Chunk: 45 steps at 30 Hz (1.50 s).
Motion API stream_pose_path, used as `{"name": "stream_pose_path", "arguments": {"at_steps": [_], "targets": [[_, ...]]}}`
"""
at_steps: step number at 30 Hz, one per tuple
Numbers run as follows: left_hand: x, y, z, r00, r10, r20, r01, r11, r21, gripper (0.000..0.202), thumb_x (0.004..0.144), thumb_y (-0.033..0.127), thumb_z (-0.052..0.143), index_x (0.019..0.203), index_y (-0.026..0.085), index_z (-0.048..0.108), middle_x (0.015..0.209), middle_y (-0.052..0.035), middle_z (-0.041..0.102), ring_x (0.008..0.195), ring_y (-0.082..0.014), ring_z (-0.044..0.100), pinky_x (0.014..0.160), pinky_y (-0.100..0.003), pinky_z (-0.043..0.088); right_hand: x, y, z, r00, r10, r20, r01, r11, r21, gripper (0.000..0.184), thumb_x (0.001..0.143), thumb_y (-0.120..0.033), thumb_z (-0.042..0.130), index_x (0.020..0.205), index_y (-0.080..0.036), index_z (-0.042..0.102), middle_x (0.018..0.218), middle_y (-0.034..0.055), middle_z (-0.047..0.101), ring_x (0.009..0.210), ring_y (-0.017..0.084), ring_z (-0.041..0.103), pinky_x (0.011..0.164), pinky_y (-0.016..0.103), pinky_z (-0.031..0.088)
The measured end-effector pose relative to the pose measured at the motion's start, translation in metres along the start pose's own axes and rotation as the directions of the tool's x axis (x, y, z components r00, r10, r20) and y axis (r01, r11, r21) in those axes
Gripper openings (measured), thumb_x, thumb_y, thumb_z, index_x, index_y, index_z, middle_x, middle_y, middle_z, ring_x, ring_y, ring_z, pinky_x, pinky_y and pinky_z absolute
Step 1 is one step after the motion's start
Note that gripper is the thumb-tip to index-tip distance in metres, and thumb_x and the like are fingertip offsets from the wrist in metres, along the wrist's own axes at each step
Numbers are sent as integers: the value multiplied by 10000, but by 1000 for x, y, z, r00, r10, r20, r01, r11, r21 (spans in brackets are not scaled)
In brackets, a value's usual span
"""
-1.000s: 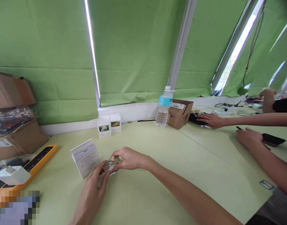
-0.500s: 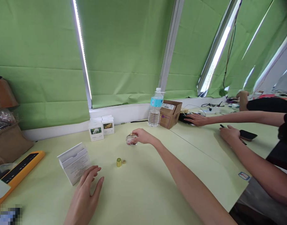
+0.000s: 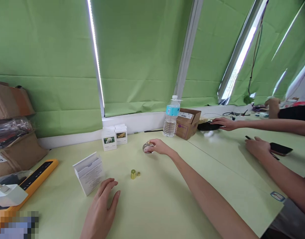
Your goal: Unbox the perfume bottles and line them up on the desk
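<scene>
My right hand (image 3: 160, 147) is stretched out over the table, its fingers closed on the side of a small round glass bottle (image 3: 148, 148) with a gold-coloured neck. Fingers cover part of the bottle. My left hand (image 3: 102, 202) hovers low near the front, fingers apart, holding nothing. Just beyond its fingertips stands an open white carton (image 3: 89, 174) with printed text and a raised flap. Between my hands are a gold cap (image 3: 133, 174) and a smaller gold piece (image 3: 139, 174).
Small white boxes (image 3: 109, 141) with flower pictures stand at the back. A water bottle (image 3: 171, 118) and a cardboard box (image 3: 187, 124) are further right. At left lies an orange power strip (image 3: 40, 176). A co-worker's hands (image 3: 257, 148) are at right, near a phone (image 3: 281, 148).
The whole view has shifted, so things appear further right. My right hand keeps its hold on the glass bottle; my left hand stays open. The co-worker's far hand has moved with a black object.
</scene>
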<state>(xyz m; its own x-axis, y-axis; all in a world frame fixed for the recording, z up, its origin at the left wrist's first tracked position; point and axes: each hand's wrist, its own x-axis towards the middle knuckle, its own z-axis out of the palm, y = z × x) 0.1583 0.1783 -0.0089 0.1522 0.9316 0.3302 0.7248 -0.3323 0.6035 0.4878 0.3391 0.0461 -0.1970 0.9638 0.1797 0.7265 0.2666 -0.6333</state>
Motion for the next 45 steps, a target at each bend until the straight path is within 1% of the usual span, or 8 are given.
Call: {"name": "stream_pose_path", "arguments": {"at_steps": [11, 21, 26, 28, 30, 32, 39, 45], "targets": [[-3, 7, -4, 999, 14, 34, -15, 1000, 26, 287, 922, 384, 391, 1147, 287, 538, 1335, -41, 506, 1181, -204, 550, 982, -422, 485, 53, 25, 8, 991, 37, -129, -37, 999, -1, 348, 731, -257, 700, 1051, -152, 616, 1014, 69, 664, 905, 194, 613, 802, 314, 479], [-3, 10, -5, 998, 38, 42, -39, 999, 33, 299, 921, 379, 390, 1151, 271, 549, 1337, -69, 510, 1186, -222, 551, 973, -437, 488, 30, -22, 7, 968, 43, -249, -68, 993, -92, 542, 783, -216, 619, 1307, -160, 491, 1270, 147, 557, 1207, 315, 454, 975, 404, 358], [-5, 14, -3, 997, 44, 58, -46, 998, 33, 299, 927, 379, 379, 1163, 281, 535, 1350, -60, 494, 1197, -211, 540, 991, -427, 475, -26, -68, 19, 994, -109, 20, 110, 992, -63, 319, 821, -355, 603, 1109, -228, 656, 993, 53, 690, 895, 193, 620, 811, 280, 452], [-5, 13, -3, 997, 48, 58, -50, 998, 37, 302, 925, 384, 385, 1162, 280, 539, 1346, -59, 499, 1195, -212, 543, 977, -415, 486, -51, -84, 29, 944, -224, 244, 230, 973, 3, 422, 787, -435, 645, 1170, -260, 628, 1040, 34, 685, 903, 184, 625, 768, 254, 463], [-5, 12, -2, 997, 54, 52, -56, 998, 40, 304, 920, 390, 393, 1153, 274, 550, 1334, -63, 511, 1185, -216, 552, 956, -403, 503, -68, -96, 42, 902, -301, 310, 320, 947, -11, 485, 772, -454, 657, 1209, -251, 601, 1063, 45, 678, 940, 199, 615, 765, 259, 451], [-4, 9, -2, 997, 65, 36, -66, 997, 41, 304, 915, 396, 402, 1137, 266, 565, 1319, -68, 526, 1182, -222, 556, 952, -403, 506, -73, -102, 53, 880, -346, 325, 395, 914, -97, 278, 818, -359, 611, 1057, -229, 669, 983, 39, 695, 920, 195, 613, 759, 260, 427], [-2, 2, 1, 995, 95, -15, -94, 995, 39, 297, 891, 422, 444, 1079, 261, 606, 1273, -71, 575, 1159, -240, 579, 937, -418, 521, -30, -67, 50, 988, -150, 25, 150, 940, -307, 263, 840, -173, 525, 1090, -185, 607, 1027, 82, 673, 920, 204, 598, 749, 268, 383], [-1, 0, 1, 994, 101, 31, -103, 994, 41, 317, 889, 428, 450, 1109, 261, 606, 1269, -77, 582, 1162, -243, 578, 949, -421, 515, 4, -24, 35, 980, 32, -197, -94, 945, -313, 255, 811, -104, 510, 1057, -157, 550, 960, 70, 663, 862, 192, 594, 715, 261, 380]]}}
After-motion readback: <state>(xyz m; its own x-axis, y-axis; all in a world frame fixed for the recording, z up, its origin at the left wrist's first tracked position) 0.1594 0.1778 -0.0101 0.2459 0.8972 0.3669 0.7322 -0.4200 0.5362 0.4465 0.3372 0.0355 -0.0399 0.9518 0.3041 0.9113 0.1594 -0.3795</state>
